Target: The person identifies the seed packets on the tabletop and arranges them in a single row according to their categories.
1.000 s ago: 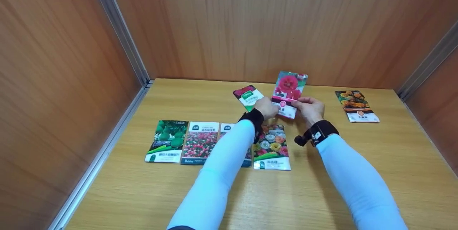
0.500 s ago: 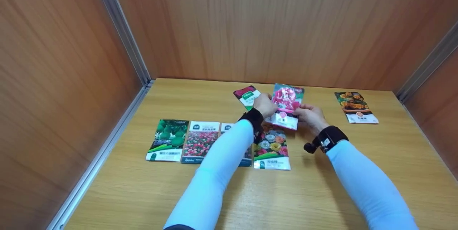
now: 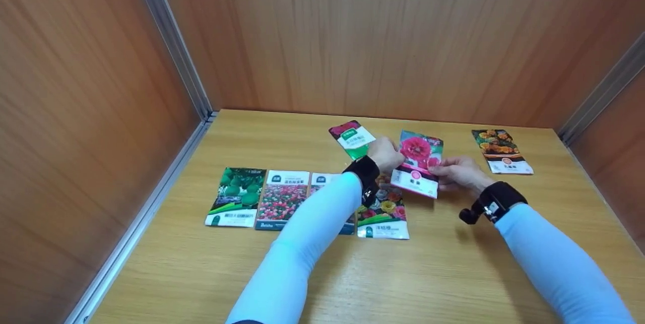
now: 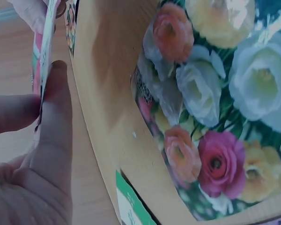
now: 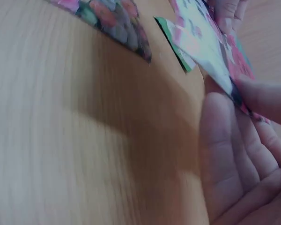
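Observation:
A seed packet with a large pink flower (image 3: 416, 150) is held up off the table between both hands. My left hand (image 3: 385, 154) pinches its left edge between thumb and finger, which the left wrist view shows edge-on. On the opposite edge my right hand (image 3: 461, 173) grips it, thumb (image 5: 267, 101) on the front and fingers behind. Just below lies a packet with mixed-colour flowers (image 3: 385, 213), its top partly covered by my left hand and wrist. Behind the left hand lies a green and white packet (image 3: 355, 137), set at a slant.
A green-fruit packet (image 3: 236, 198) and a pink-flower packet (image 3: 283, 200) lie side by side on the left, with another similar packet (image 3: 322, 179) half hidden by my left sleeve. An orange-flower packet (image 3: 502, 151) lies at the back right. Wooden panels (image 3: 352, 37) enclose the table.
Both hands have brought the pink-flower packet toward me and to the right, the right hand shifting furthest. The packets lying on the table have stayed in place.

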`<state>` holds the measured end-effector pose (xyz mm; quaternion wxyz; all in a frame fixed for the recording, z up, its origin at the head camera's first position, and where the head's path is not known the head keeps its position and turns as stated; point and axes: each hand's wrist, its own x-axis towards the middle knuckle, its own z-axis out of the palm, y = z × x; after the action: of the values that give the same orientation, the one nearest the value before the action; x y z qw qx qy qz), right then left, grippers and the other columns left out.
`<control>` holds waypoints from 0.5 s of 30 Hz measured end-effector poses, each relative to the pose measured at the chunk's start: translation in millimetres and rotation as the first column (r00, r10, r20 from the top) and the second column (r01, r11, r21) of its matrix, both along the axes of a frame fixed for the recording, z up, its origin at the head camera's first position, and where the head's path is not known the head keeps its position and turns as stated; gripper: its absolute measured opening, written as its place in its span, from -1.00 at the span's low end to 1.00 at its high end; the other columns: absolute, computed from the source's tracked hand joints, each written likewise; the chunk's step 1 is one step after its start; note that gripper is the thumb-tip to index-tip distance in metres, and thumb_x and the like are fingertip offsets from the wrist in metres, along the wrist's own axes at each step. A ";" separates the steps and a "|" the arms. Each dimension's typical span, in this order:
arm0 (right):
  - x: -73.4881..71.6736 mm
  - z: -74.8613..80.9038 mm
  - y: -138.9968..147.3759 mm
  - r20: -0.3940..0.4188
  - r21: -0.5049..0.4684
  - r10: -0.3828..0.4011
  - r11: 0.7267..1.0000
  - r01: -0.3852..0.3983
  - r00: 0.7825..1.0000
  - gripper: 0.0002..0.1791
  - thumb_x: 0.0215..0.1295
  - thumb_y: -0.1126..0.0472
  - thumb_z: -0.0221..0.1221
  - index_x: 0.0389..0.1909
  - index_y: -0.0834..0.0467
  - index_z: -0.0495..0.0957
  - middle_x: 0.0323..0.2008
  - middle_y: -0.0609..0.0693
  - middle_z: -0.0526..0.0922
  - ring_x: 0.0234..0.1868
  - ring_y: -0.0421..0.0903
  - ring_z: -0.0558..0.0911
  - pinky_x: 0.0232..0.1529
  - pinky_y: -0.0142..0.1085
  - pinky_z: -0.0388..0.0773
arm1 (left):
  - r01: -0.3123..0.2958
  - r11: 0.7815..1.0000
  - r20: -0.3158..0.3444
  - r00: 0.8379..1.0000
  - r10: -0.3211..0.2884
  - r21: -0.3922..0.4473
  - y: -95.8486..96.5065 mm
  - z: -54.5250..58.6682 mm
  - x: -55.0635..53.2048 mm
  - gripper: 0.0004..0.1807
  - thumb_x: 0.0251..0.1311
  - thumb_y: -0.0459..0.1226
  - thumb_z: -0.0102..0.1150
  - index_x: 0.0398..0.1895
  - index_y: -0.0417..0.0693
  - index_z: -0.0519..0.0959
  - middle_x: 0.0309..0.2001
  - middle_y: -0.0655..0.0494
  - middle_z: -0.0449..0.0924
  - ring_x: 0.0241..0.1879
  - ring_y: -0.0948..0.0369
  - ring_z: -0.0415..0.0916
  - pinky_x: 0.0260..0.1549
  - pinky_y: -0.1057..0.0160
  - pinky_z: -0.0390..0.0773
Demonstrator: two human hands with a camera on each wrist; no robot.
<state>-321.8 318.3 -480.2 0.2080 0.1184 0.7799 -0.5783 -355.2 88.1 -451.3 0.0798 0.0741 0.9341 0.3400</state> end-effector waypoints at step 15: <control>26.6 -12.2 29.4 0.146 0.125 0.224 0.962 -0.243 0.964 -0.57 0.11 -0.05 0.31 -0.17 0.21 0.58 -0.38 0.12 0.71 -0.51 -0.10 0.68 -0.49 -0.32 0.60 | 0.172 0.972 0.200 0.970 -0.139 -0.158 23.5 -6.4 28.4 -0.75 0.06 -0.17 0.22 -0.69 0.02 0.45 -0.71 0.13 0.57 -0.74 0.24 0.57 -0.77 0.32 0.48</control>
<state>-295.1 347.8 -492.4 0.3165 0.0775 0.8122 -0.4840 -326.8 111.6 -457.7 0.2004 0.1078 0.9398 0.2549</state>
